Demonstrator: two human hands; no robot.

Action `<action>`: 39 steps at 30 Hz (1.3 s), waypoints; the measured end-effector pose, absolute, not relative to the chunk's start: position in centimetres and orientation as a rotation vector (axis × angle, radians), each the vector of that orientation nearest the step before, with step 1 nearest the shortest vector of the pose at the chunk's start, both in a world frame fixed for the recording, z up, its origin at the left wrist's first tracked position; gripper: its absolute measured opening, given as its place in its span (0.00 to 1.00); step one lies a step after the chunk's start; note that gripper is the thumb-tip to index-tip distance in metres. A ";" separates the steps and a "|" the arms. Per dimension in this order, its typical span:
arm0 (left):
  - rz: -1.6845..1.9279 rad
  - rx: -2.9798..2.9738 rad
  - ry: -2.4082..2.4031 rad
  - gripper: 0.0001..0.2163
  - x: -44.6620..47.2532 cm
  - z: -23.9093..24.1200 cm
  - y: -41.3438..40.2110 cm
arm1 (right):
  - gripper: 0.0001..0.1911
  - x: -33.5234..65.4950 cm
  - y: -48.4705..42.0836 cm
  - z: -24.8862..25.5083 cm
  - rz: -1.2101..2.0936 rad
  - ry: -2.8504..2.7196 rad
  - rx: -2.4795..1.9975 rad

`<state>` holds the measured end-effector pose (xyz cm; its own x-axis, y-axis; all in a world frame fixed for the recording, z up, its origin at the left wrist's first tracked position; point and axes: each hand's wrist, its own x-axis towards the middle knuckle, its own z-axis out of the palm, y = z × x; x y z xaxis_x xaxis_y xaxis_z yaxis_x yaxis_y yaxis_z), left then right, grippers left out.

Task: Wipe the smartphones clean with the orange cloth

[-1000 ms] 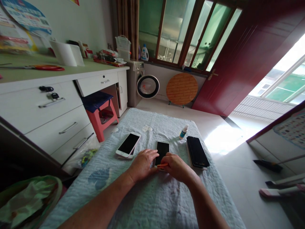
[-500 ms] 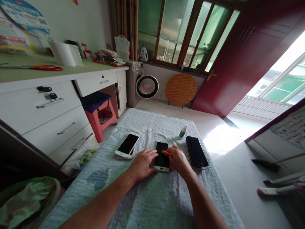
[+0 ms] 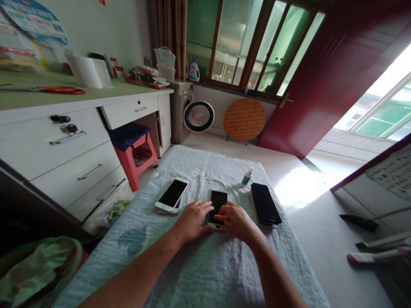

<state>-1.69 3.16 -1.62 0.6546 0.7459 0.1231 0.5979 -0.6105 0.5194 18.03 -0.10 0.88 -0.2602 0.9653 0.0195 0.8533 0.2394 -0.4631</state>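
A white-framed smartphone (image 3: 218,198) with a dark screen lies face up on a pale blue quilted cover (image 3: 199,265). My left hand (image 3: 192,219) grips its left side, fingers along the edge and thumb near the lower corner. Pinched in my right hand (image 3: 236,219) is a small orange piece (image 3: 219,217), its kind unclear, held against the lower part of the screen. To the left, a white phone (image 3: 173,194) rests on another one. A black phone (image 3: 266,203) tops a stack on the right, with a small white-capped bottle (image 3: 247,177) just behind it.
At the left stands a white desk (image 3: 73,128) with a pink stool (image 3: 136,158) under it. A bin (image 3: 75,252) is at lower left. Farther back are a washing machine (image 3: 182,111) with its door open, a round wooden tabletop (image 3: 244,119) and a red door (image 3: 308,85).
My right hand has slid the orange piece down and slightly left across the phone's screen. My left hand has stayed at the phone's left edge.
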 end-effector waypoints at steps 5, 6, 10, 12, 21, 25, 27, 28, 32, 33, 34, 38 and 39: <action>0.482 2.441 1.056 0.27 -1.7 -1.9 3.1 | 0.06 17.5 -0.1 0.9 0.560 -2.237 -1.659; 0.485 2.443 1.053 0.27 -1.7 -1.9 3.1 | 0.07 17.5 -0.1 0.8 0.564 -2.231 -1.652; 0.507 2.444 1.048 0.28 -1.7 -2.0 3.1 | 0.07 17.3 0.2 0.3 0.521 -2.167 -1.655; 0.514 2.445 1.049 0.28 -1.7 -2.0 3.1 | 0.07 17.3 0.4 -0.1 0.498 -2.138 -1.665; 0.501 2.446 1.056 0.27 -1.7 -1.9 3.1 | 0.07 17.3 0.7 -0.6 0.452 -2.106 -1.674; 0.480 2.450 1.060 0.28 -1.7 -1.7 3.1 | 0.06 17.3 0.7 -0.6 0.455 -2.099 -1.676; 0.471 2.446 1.064 0.28 -1.7 -1.6 3.1 | 0.06 17.3 0.7 -0.6 0.463 -2.099 -1.673; 0.470 2.443 1.065 0.28 -1.7 -1.5 3.1 | 0.06 17.3 0.7 -0.6 0.465 -2.101 -1.671; 0.482 2.439 1.061 0.28 -1.6 -1.5 3.0 | 0.06 17.3 0.7 -0.5 0.468 -2.102 -1.666; 0.488 2.439 1.060 0.27 -1.6 -1.6 3.0 | 0.07 17.3 0.6 -0.4 0.470 -2.100 -1.671; 0.492 2.439 1.059 0.27 -1.6 -1.6 3.0 | 0.07 17.3 0.6 -0.3 0.473 -2.100 -1.677; 0.498 2.441 1.053 0.28 -1.7 -1.9 3.1 | 0.07 17.0 0.4 0.0 0.469 -2.114 -1.699; 0.497 2.443 1.051 0.28 -1.7 -1.9 3.1 | 0.07 16.9 0.3 0.1 0.472 -2.115 -1.698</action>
<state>-1.71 3.14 -1.89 0.6479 0.7464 0.1524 0.5912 -0.6188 0.5173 16.94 0.31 0.13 -0.1930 0.9772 0.0880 0.8473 0.2112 -0.4873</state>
